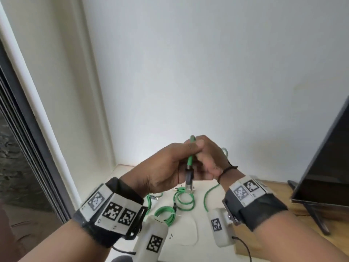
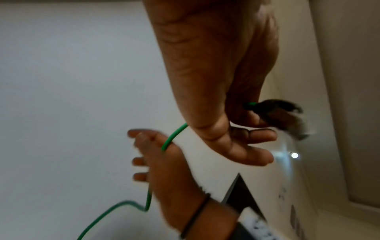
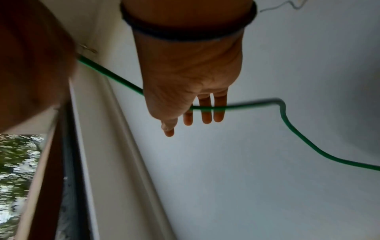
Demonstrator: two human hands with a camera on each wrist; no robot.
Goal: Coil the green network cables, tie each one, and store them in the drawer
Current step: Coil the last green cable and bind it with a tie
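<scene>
Hands up in front of the white wall, both raised above the desk, close together and working one green cable (image 1: 190,159). The left hand (image 1: 166,167) comes in from the lower left with its wrist cocked upward, thumb pressed across the top, fingers curled round the cable just above its dark plug (image 1: 189,176), which hangs straight down below the fist. A firm closed grip there, cable pinched between thumb and forefinger. The right hand (image 1: 211,159) sits just behind and to the right, touching the left at the knuckles, palm turned away from the head camera. From the right wrist view its fingers (image 3: 206,112) point away from the camera, fairly straight and side by side, with the cable running across them; it looks like a loose hold with the cable laid over the fingers, not a tight fist. The left wrist view shows the same strand dipping between the two hands and trailing down past the right wrist, which wears a thin dark band (image 1: 227,172).

Down on the white desk (image 1: 188,233), below the hands, lie more green cables: one coiled bundle (image 1: 166,214) near the left wrist camera, another looser coil (image 1: 184,200) just beyond it, both untouched. The tail of the held cable drops toward the desk right of them. A dark monitor (image 1: 324,167) stands at the far right on the wooden surface (image 1: 279,188).
</scene>
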